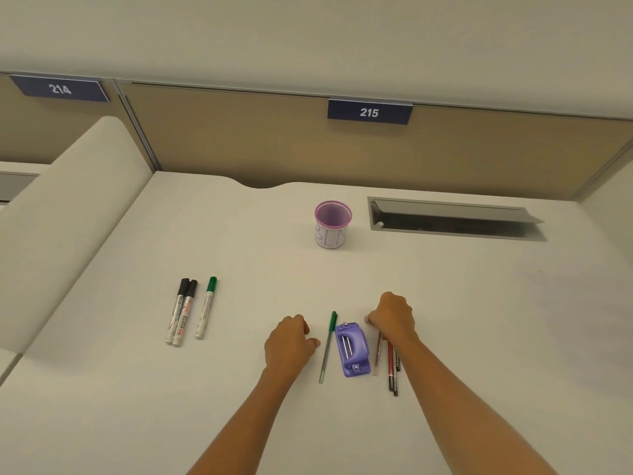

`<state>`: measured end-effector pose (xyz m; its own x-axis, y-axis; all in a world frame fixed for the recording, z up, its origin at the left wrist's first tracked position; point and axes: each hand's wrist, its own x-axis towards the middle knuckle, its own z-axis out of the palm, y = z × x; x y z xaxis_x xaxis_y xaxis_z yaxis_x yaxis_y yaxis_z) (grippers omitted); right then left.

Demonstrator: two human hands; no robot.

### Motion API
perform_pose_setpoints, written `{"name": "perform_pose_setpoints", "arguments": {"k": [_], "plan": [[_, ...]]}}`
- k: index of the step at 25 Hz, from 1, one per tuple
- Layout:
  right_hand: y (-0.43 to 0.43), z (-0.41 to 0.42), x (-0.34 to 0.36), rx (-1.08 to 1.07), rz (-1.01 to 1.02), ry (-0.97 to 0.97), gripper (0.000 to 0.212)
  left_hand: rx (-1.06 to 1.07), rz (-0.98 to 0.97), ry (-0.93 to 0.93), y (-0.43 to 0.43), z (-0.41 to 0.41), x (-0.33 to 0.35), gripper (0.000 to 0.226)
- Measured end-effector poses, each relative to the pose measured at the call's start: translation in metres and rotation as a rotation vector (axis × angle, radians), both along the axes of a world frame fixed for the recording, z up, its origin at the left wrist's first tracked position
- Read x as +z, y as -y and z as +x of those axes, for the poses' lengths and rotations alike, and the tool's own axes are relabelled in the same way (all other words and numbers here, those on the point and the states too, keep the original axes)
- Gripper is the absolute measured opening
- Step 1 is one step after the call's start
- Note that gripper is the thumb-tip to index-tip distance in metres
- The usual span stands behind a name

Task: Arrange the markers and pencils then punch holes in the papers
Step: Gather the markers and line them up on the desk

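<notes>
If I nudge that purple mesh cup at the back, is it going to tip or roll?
The cup stands upright on the desk and looks empty, so it is probably light and would likely slide on the smooth top. A push near the rim might tip it. Being round, it would probably roll once on its side.

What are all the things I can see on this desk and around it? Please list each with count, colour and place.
markers: three, two black-capped and one green-capped, lying side by side on the left of the desk
green pen: one, lying just left of the hole punch
hole punch: one, purple, near the front, between the hands
pencils: a few, red and dark, right of the punch, partly under the right hand
pen cup: one, pink mesh with a white label, upright, mid-desk
cable tray: one, grey, lid open, at the back right
number signs: two, dark blue, 214 and 215, on the partition
desk: one, white
left hand: curled, resting on the desk
right hand: curled over the pencils' tops
</notes>
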<state>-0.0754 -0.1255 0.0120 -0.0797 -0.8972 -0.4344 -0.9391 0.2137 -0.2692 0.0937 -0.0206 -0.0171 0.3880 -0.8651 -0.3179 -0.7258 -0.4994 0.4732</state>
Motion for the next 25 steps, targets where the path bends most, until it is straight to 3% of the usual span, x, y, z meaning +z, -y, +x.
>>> {"name": "perform_pose_setpoints", "arguments": {"k": [5,10,15,21,25], "plan": [[-0.006,-0.004,-0.006,0.043,-0.035,-0.031,0.024,0.035,0.042,0.017,-0.002,-0.008,0.009,0.029],[-0.011,-0.005,-0.006,0.045,-0.054,-0.035,0.028,0.029,0.072,-0.033,-0.004,-0.019,0.013,0.041],[-0.015,-0.001,-0.004,0.029,-0.055,0.027,0.031,0.01,0.078,-0.021,-0.002,-0.027,0.01,0.035],[-0.014,0.023,0.014,0.075,-0.146,0.042,0.027,0.126,-0.124,-0.018,-0.01,-0.002,0.014,0.031],[-0.017,0.085,0.014,0.053,-0.072,0.288,0.021,0.326,-0.301,0.016,-0.02,0.051,0.024,0.017]]}}
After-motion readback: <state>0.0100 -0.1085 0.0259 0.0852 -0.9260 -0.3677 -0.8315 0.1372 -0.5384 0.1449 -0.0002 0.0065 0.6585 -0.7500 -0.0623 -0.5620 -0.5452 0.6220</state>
